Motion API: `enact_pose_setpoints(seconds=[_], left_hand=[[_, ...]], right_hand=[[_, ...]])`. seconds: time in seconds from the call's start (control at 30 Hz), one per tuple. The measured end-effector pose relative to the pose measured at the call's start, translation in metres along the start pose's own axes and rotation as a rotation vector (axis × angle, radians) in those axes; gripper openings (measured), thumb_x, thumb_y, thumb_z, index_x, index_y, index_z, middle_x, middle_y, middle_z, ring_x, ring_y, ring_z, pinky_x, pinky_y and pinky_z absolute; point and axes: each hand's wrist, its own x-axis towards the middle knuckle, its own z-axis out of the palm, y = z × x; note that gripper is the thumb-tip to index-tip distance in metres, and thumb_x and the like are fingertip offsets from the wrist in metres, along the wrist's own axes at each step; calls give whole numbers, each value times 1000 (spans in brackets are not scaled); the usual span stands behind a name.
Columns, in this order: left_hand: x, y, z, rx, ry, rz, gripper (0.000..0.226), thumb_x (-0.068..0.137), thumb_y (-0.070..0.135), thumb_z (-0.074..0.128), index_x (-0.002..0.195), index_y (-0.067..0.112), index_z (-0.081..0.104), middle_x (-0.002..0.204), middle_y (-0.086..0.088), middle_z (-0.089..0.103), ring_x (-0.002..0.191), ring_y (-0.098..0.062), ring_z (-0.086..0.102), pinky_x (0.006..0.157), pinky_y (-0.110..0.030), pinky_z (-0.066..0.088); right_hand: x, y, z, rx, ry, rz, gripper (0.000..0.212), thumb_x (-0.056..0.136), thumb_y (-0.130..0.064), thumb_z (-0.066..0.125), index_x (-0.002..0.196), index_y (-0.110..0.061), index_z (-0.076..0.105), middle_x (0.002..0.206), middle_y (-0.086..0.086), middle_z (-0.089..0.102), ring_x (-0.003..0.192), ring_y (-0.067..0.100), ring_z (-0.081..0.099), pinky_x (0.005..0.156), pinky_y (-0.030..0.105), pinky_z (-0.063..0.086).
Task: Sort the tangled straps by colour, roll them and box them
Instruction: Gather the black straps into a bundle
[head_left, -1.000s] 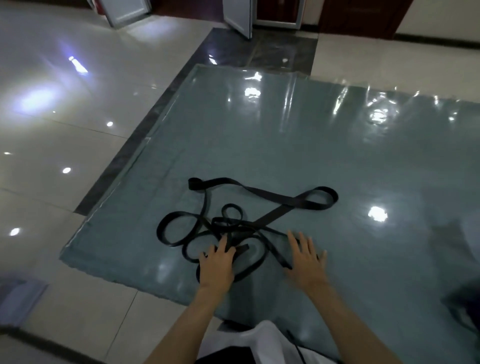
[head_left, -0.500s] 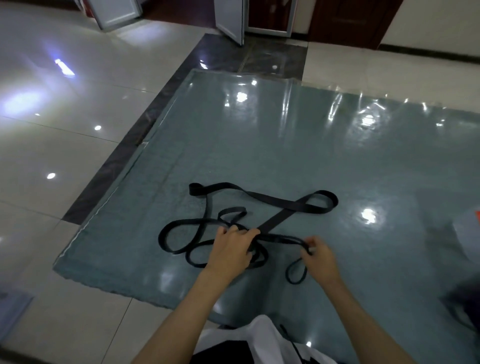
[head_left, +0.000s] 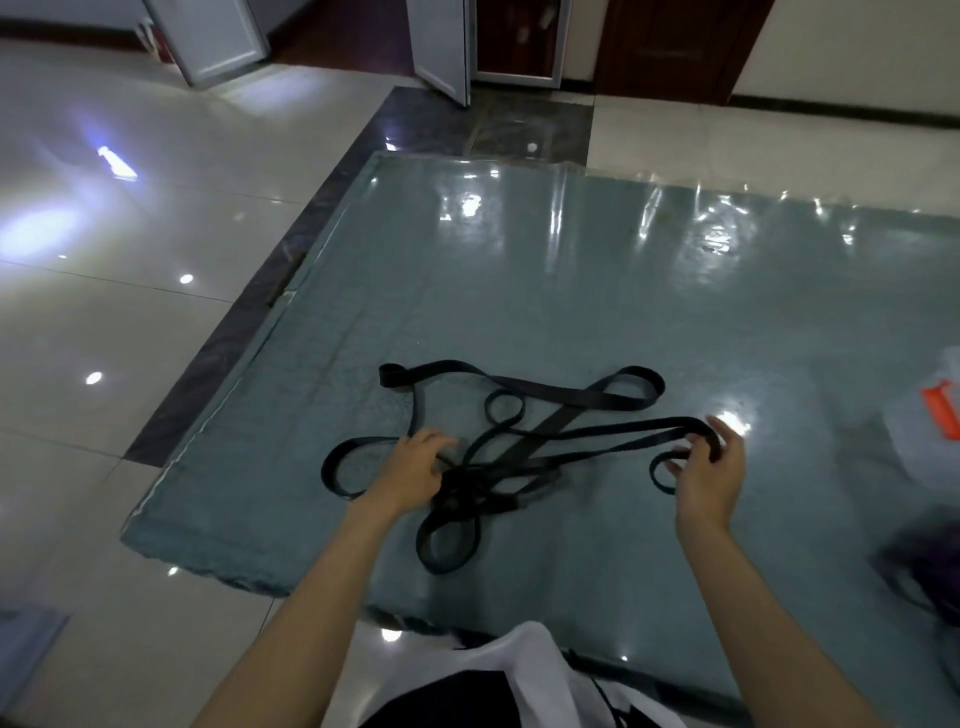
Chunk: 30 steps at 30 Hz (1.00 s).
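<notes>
Black strap (head_left: 550, 395) tangled on one teal mat (head_left: 571, 291), left hand (head_left: 410, 470) gripping knot, right hand (head_left: 709, 475) pinching one end

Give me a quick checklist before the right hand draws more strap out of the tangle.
1. Right hand grips the black strap near a loop: ok.
2. Left hand rests at the knotted middle to pin it: ok, though its grip is hidden.
3. Stretch between the hands runs free of crossings: not ok, several strands overlap near the left hand.
4. Far loops lie flat on the blue mat: ok.
5. Straps of another colour mixed in: none visible, only black.
6. Box ready nearby: cannot tell; a white object with orange at the right edge is unclear.
</notes>
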Motion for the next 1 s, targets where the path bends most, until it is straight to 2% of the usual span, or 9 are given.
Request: enact_pose_setpoints(seconds=[0.1, 0.27, 0.37, 0.47, 0.53, 0.63, 0.83, 0.93, 1.0], left_hand=[[-5, -4, 14, 280, -122, -70, 65, 96, 14, 59, 155, 37, 43, 155, 4, 47, 139, -29, 37, 117, -46, 34], [-7, -4, 22, 478, 127, -78, 44, 100, 15, 58, 142, 30, 59, 137, 2, 64, 128, -26, 47, 104, -39, 37], [-9, -8, 15, 423, 193, -50, 28, 104, 20, 56, 124, 28, 73, 127, 2, 69, 122, -24, 51, 98, -36, 38], [-18, -10, 5, 305, 255, -6, 23, 102, 24, 59, 117, 29, 75, 122, 5, 70, 119, -23, 53, 95, -38, 39], [-25, -11, -1, 230, 292, 14, 19, 100, 29, 61, 113, 31, 75, 119, 7, 70, 118, -22, 54, 95, -39, 39], [-33, -12, -11, 121, 353, 29, 20, 100, 32, 63, 115, 29, 75, 117, 8, 71, 116, -20, 55, 96, -39, 40], [-36, -25, -40, -47, 459, 3, 18, 103, 22, 63, 116, 18, 76, 115, -1, 72, 106, -22, 66, 89, -41, 52], [-34, -35, -51, -94, 502, -43, 17, 103, 17, 63, 114, 17, 75, 113, -1, 71, 99, -21, 67, 83, -36, 53], [-31, -41, -57, -122, 543, -66, 14, 101, 16, 65, 112, 16, 75, 111, -2, 70, 96, -23, 68, 83, -38, 54]], right_hand=[[-17, 16, -1, -221, -161, -75, 31, 107, -8, 55, 135, -21, 62, 123, 7, 69, 109, 30, 69, 97, 52, 59], [-50, 40, 12, -586, -592, -217, 51, 97, -4, 72, 145, -14, 57, 135, 13, 65, 121, 24, 63, 107, 38, 51], [-68, 45, 33, -889, -811, -387, 73, 94, -20, 77, 158, -30, 44, 144, 8, 54, 128, 28, 58, 109, 48, 50], [-84, 45, 59, -1189, -956, -510, 86, 94, -41, 75, 163, -45, 23, 161, 6, 32, 148, 28, 35, 121, 55, 34], [-91, 47, 74, -1285, -1005, -531, 83, 92, -50, 74, 161, -43, 28, 167, 5, 22, 155, 28, 23, 124, 57, 24], [-96, 52, 85, -1390, -996, -591, 53, 94, -47, 71, 142, -34, 54, 166, 5, 25, 155, 27, 23, 125, 57, 21], [-80, 55, 86, -1150, -826, -534, 24, 102, -37, 66, 110, -15, 70, 124, 7, 60, 118, 29, 59, 118, 52, 35], [-59, 39, 84, -712, -683, -337, 29, 103, -25, 68, 86, -1, 66, 83, 13, 67, 78, 29, 64, 79, 40, 52], [-43, 23, 83, -459, -569, -202, 30, 106, -24, 63, 88, 1, 64, 81, 17, 71, 72, 31, 68, 67, 30, 53]])
